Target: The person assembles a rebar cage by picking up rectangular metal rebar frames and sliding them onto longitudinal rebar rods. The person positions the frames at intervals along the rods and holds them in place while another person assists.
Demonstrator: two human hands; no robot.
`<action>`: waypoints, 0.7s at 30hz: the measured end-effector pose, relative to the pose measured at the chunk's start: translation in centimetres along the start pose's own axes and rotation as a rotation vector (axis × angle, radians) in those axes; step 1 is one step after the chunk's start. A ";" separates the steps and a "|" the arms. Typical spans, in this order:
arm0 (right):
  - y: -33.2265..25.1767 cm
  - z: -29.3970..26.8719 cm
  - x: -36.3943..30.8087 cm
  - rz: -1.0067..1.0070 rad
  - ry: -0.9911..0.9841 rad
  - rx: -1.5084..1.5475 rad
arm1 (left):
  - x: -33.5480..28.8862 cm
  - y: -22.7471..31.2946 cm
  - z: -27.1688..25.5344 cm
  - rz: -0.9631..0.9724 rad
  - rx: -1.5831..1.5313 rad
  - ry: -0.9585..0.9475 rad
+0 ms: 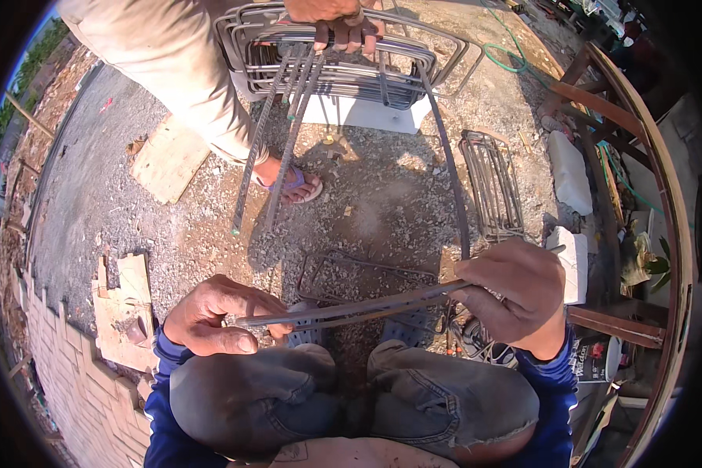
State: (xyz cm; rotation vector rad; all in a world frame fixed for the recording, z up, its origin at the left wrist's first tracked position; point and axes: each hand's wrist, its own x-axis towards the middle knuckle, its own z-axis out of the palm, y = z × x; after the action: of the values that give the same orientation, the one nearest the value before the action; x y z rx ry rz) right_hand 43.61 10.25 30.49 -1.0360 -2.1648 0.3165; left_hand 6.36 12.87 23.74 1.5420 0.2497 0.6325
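Observation:
A narrow steel rebar stirrup (366, 306), seen nearly edge-on, spans the space above my knees. Around its left end, the thumb and fingers of my left hand (225, 313) are closed. At the other end my right hand (515, 290) grips it between thumb and curled fingers. Beyond, a co-worker's hand (345, 30) rests on a stack of rectangular stirrups (343, 76). Several ribbed bars (287, 148) slant down from that stack, and one long bar (447, 160) runs down toward my right hand. More bent bars (363, 269) lie on the gravel behind the held stirrup.
A bundle of stirrups (491, 183) lies at the right, near white blocks (569, 173). A wooden frame (610, 113) stands along the right edge, with a bucket (598, 357) beside it. Plywood pieces (171, 160) lie left. The co-worker's sandalled foot (300, 187) is ahead.

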 end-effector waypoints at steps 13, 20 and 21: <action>-3.6 -5.7 -1.5 -0.218 0.298 -0.629 | 7.7 -0.2 3.4 0.276 0.474 -0.461; -3.0 -1.9 -0.3 0.290 0.409 1.043 | 11.5 -2.2 8.7 0.403 0.950 -0.545; -2.4 -1.2 0.6 0.342 0.381 1.120 | 11.4 -2.7 8.7 0.427 0.993 -0.481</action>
State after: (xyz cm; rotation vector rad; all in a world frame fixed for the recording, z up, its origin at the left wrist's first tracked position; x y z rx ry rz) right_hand 42.81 9.02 32.83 -0.6823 -1.1263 1.2016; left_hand 20.89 11.67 24.14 2.6935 -0.1828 0.4469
